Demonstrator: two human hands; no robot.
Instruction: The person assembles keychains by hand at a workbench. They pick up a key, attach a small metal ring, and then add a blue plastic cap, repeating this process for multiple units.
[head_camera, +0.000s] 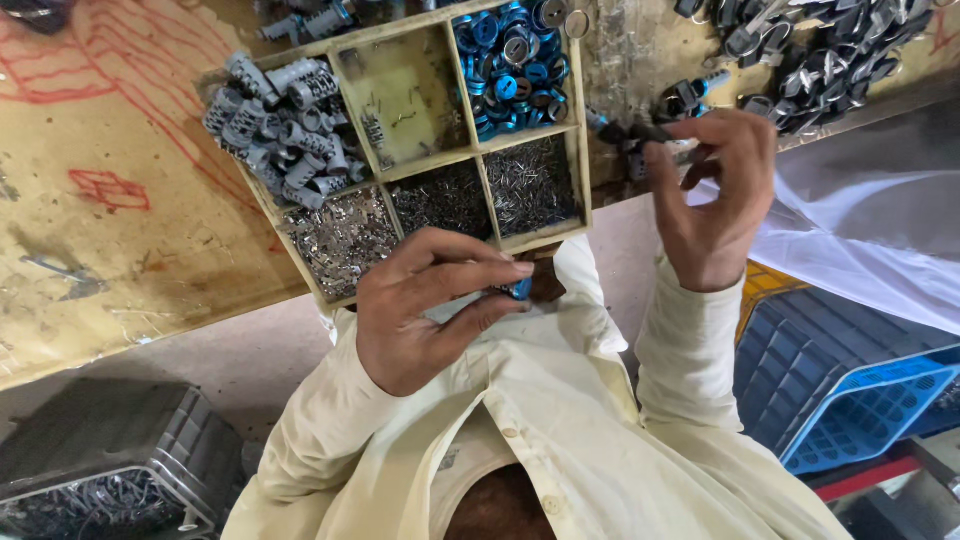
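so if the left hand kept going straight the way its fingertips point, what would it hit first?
Probably nothing solid: the left hand points right, pinching a small blue part, toward the cream sleeve of the right hand. Depth is unclear.

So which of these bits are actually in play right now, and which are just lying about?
In play:
left hand pinching a small blue part
right hand holding a dark tool
compartment tray

Lying about:
grey cylinders
pile of dark parts
blue crate
black crate
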